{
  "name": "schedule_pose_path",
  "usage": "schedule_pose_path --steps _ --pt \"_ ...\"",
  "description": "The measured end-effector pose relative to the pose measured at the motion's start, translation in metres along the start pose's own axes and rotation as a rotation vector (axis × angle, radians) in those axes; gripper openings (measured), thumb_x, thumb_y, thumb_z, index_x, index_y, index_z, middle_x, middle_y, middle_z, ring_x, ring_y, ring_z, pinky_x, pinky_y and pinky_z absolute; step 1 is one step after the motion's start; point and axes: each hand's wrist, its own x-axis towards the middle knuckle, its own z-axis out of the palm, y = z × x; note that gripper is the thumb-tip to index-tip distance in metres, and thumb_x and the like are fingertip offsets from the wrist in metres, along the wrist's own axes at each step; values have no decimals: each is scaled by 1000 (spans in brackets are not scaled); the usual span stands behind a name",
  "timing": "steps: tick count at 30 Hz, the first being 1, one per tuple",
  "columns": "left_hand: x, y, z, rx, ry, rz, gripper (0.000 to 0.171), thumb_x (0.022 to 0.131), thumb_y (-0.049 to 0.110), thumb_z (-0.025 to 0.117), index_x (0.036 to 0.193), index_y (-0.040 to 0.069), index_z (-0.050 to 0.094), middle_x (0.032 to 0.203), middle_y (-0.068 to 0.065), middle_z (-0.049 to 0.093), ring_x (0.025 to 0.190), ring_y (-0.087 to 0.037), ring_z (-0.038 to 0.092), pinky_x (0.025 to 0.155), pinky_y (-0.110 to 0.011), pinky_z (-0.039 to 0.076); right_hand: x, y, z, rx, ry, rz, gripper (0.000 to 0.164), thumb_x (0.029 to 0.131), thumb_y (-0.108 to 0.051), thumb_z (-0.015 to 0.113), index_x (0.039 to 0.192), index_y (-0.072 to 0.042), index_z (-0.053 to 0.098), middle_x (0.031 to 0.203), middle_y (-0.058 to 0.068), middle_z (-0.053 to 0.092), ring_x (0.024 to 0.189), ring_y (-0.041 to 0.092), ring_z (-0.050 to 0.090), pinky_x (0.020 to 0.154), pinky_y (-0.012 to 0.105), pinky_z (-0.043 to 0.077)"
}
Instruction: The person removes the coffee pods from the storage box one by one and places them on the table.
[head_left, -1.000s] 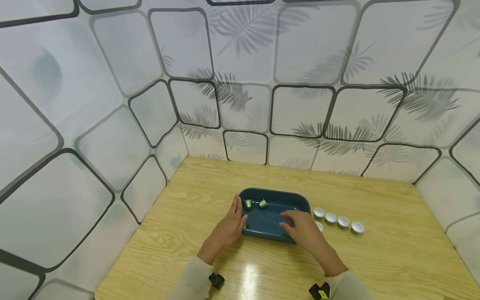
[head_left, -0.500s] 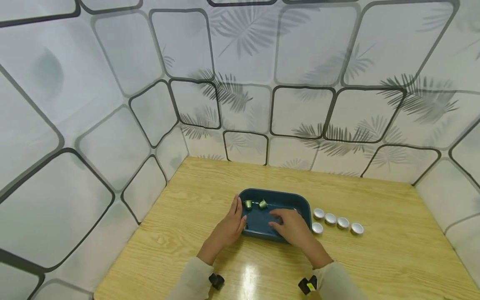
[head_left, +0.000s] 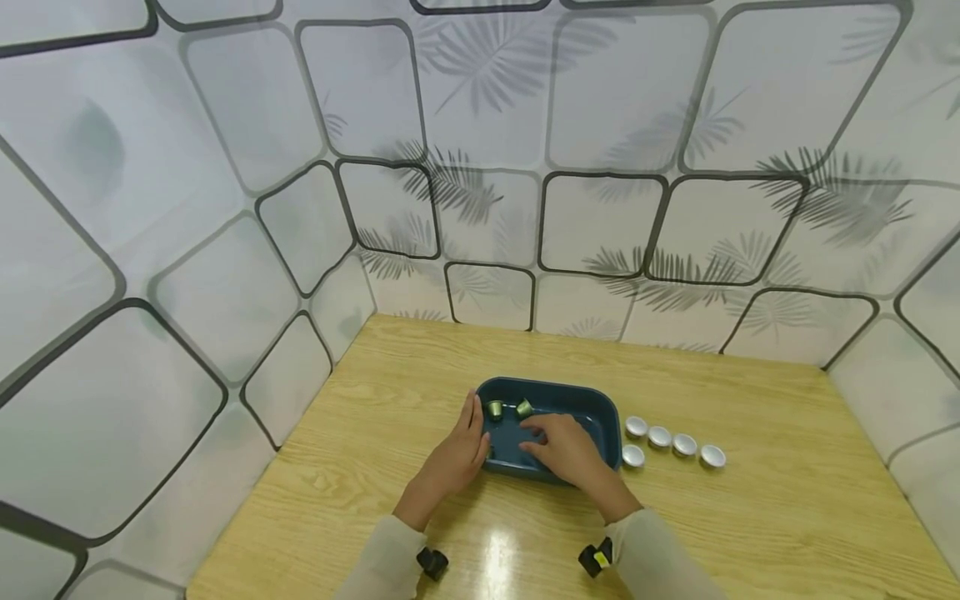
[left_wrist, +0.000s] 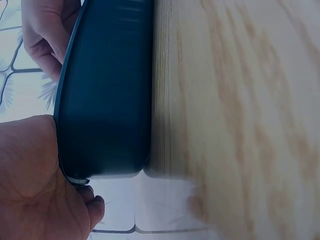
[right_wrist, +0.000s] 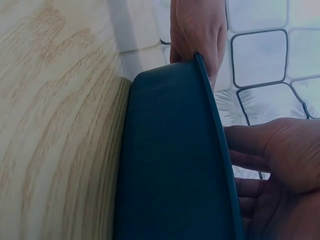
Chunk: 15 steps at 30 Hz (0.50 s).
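1. Compared with a second ago, the right hand (head_left: 566,450) has slid further left over the blue tray (head_left: 603,406), toward the two green capsules at its far-left end. It was over the tray's right half before; now its fingertips sit just short of the capsules.
2. The silver capsule nearest the tray's right edge was half hidden by that hand earlier and is now fully visible, so nothing got picked from the row.
3. My read: the hand is working inside the tray, going for the green ones rather than the silver ones.
4. Right hand's fingers look loosely spread and relaxed, holding nothing as far as I can see.
5. The left hand (head_left: 457,457) hasn't budged. It rests against the tray's left wall with the thumb hooked over the rim, steadying it.
6. Count: one tray, sitting on the wooden table (head_left: 787,500).
7. Two green capsules (head_left: 495,407) inside the tray, far-left corner.
8. Five silver capsules (head_left: 660,436) just right of the tray: four in a row, one in front.
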Motion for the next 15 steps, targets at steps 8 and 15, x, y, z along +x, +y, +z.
schedule_pose_path --steps 8,15 --pt "0 -2 1 -18 -13 0 65 109 13 41 157 -13 5 166 -26 -6 147 -37 31 98 -40 50 9 -2 9 5 -55 -2 35 89 -17 80 120 -3 73 105 13 74 88 23 71 72 42 57" --pt "0 -2 1 9 4 22 65 108 10 43 156 -16 8 165 -31 -2 144 -40 37 89 -38 54 17 -7 17 17 -74 -19 34 90 -18 80 119 -3 73 102 11 75 88 24 71 71 42 57"
